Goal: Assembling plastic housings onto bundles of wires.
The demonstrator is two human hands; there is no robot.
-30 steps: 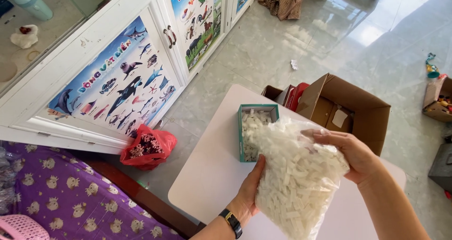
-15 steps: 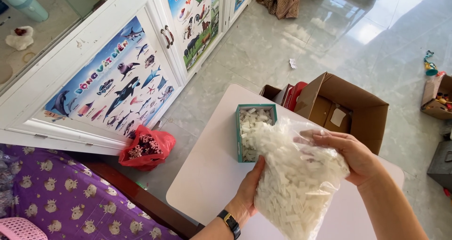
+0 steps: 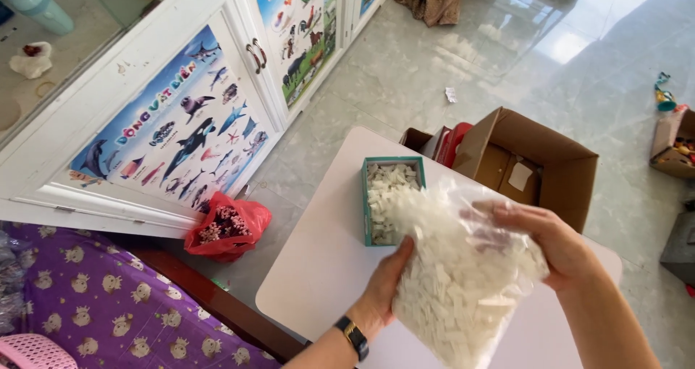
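- Left hand (image 3: 381,291): fingers closed on the near left side of a clear plastic bag (image 3: 456,282), thumb laid up along the bag's edge. A dark watch (image 3: 353,336) sits on the wrist.
- Right hand (image 3: 552,240): fingers wrapped over the bag's upper right part, gripping the plastic from above.
- Plastic bag: held off the surface (image 3: 318,267) between both hands, tilted, its upper end just beside and partly over a small teal box (image 3: 371,210). It is packed with small white pieces.
- Teal box: stands on the white surface, left of the bag's top, open, holding the same kind of white pieces.
- Surface: white with rounded corners; the box is the only thing seen standing on it.
- Cardboard box (image 3: 536,159): open, on the floor just beyond the far edge of the surface, with red items at its left side.
- Red bag (image 3: 228,228): on the floor left of the surface, open, holding small pale and reddish pieces.
- Cabinet (image 3: 181,123): white, far left, doors covered with animal posters.
- Purple patterned cloth (image 3: 108,311): near left corner.
- Second cardboard box (image 3: 673,144): far right on the floor, holding coloured items.
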